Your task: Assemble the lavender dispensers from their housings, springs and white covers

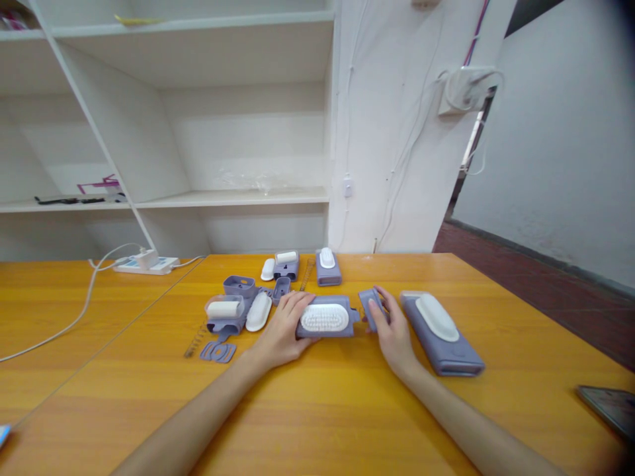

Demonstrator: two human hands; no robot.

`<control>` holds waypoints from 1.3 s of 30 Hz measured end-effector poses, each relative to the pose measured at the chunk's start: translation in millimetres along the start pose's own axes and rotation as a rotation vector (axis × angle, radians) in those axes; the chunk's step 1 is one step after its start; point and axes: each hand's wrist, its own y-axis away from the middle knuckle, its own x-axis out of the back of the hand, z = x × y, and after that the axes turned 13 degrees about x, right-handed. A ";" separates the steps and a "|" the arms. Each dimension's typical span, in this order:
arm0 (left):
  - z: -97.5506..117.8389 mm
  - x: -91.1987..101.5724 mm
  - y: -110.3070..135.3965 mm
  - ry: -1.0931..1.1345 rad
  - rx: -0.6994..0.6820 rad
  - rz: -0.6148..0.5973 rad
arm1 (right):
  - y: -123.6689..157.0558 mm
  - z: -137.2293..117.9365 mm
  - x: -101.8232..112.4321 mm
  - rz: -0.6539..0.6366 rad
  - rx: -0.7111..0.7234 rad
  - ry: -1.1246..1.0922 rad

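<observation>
My left hand grips the left end of a grey-purple brush housing, whose white bristle pad faces me. A small tab sticks out of its right end. Just to the right, apart from the housing, my right hand pinches a small grey-purple end piece between thumb and fingers. Something thin and brownish shows at that piece's left edge, too small to make out. A larger grey-purple case with a white oval cover lies right of my right hand.
Left of my left hand lie a housing with a white roller, a white oval cover, a coil spring and flat purple parts. More units stand behind. A power strip and a phone flank them.
</observation>
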 end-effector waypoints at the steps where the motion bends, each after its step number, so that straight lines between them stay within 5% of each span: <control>1: 2.1 -1.2 -0.7 0.016 0.004 -0.002 | 0.4 1.0 -1.7 -0.024 0.023 0.021; 10: 12.2 -7.5 -4.7 0.089 0.059 -0.008 | -3.8 5.0 -1.3 -0.091 -0.093 -0.061; 39: 23.5 -11.4 -1.8 0.002 0.040 -0.051 | 10.2 -5.2 -9.4 -0.173 0.003 0.033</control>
